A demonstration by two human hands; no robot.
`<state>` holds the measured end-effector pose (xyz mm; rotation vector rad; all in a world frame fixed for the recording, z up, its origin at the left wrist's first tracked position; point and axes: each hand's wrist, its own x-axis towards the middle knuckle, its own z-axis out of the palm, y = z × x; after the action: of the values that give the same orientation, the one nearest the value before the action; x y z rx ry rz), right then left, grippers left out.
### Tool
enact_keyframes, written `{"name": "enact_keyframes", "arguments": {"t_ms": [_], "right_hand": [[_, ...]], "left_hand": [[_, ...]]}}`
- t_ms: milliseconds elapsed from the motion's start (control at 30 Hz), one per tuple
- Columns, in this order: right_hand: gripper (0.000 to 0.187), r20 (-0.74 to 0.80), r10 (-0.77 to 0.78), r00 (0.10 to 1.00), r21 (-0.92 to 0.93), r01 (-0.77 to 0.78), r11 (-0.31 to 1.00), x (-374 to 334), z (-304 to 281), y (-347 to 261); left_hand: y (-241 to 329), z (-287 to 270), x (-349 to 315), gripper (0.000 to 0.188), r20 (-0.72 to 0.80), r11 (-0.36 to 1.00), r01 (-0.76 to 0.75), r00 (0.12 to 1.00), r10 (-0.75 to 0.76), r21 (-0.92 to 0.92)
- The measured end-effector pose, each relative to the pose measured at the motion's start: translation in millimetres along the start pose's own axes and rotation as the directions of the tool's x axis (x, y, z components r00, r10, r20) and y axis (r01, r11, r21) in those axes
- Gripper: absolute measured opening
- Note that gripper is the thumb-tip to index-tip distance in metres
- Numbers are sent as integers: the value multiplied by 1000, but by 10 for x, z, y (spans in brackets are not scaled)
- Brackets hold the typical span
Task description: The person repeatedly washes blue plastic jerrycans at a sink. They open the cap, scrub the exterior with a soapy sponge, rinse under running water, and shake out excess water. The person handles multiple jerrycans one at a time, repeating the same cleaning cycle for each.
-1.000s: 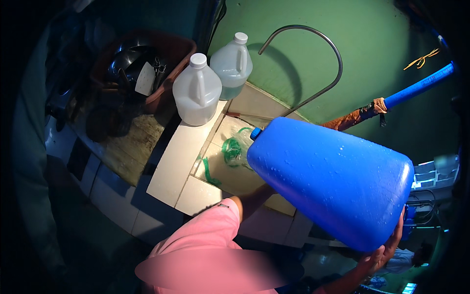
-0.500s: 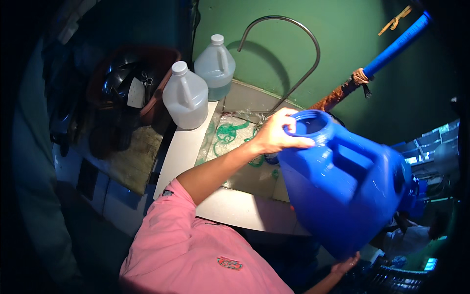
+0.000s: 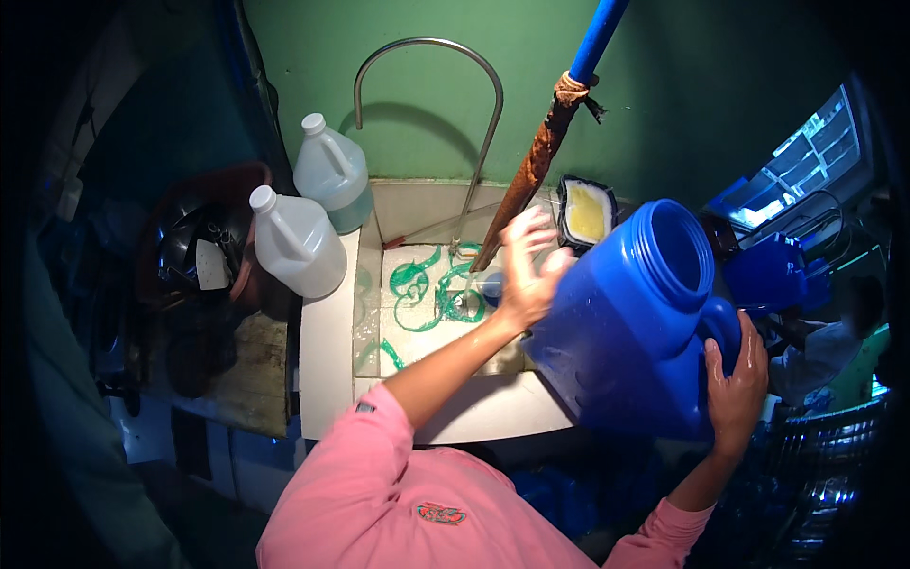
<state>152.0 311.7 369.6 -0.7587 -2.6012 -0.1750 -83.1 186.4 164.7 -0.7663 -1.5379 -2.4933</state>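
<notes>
We hold the blue jug [image 3: 621, 332] tilted over the sink's right side, its uncapped mouth [image 3: 681, 251] facing up and rightward. Our right hand [image 3: 737, 384] grips it at the handle [image 3: 726, 324]. Our left hand [image 3: 529, 270] is spread wide just beside the jug's left side; we cannot tell whether it touches. Green strips [image 3: 410, 278] lie in the sink [image 3: 427, 334], and two bottles [image 3: 301, 251] stand on its left ledge [image 3: 324, 356].

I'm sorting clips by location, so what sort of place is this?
Probably a washing or utility area: there's a tiled basin, a curved metal spout above it, and a large blue container in the right hand.
</notes>
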Motion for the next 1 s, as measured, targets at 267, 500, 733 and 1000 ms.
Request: {"name": "enact_keyframes", "arguments": {"t_ms": [267,500,733,1000], "right_hand": [[47,-123,117,985,-34,-122,992,-67,190,163],[45,-155,251,955,-4,-255,967,-44,202,43],[41,-177,217,960,9,-219,976,-33,224,58],[39,-175,197,965,16,-197,980,-28,266,128]], "left_hand": [[-1615,-910,-435,43,-92,674,593,777,-623,441],[-1062,-755,-936,26,136,668,428,773,-619,608],[-1191,-1124,-956,53,-393,521,524,851,-349,674],[-842,-684,-583,55,327,539,201,609,-723,818]]}}
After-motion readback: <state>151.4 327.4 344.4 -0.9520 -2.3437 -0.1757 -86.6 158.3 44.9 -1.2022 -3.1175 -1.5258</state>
